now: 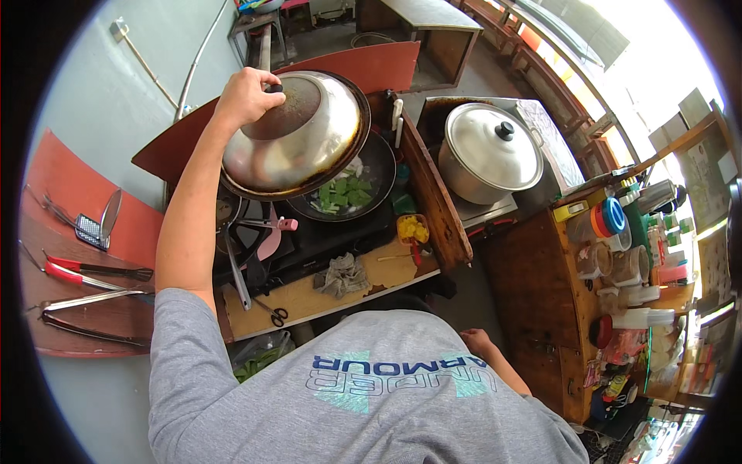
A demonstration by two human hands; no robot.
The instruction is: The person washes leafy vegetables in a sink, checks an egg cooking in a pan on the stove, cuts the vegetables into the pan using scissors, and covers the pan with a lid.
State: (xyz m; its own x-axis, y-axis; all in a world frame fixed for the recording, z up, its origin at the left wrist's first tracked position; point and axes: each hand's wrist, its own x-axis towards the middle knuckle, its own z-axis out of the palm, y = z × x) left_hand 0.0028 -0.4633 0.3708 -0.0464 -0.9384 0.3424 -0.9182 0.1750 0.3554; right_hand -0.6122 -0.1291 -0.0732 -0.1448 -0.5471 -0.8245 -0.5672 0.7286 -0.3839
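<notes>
My left hand [249,100] grips the black knob of a domed metal wok lid [301,136]. The lid is tilted over the left part of a dark wok [379,174] and hides much of it. Chopped green leaves [346,194] and some pale pieces show in the wok, which stands on a black gas stove [348,232]. My right hand [476,341] hangs low beside my body, away from the stove; its fingers look curled, and whether they hold anything is unclear. A pink utensil [269,240] lies left of the wok, near a long metal handle [236,269].
A lidded aluminium pot [490,153] stands right of a wooden partition [437,197]. A tub of yellow food [413,229], a crumpled cloth [342,275] and scissors [277,314] lie along the near edge. Tongs [87,272] hang on the left; jars [603,220] crowd the right cabinet.
</notes>
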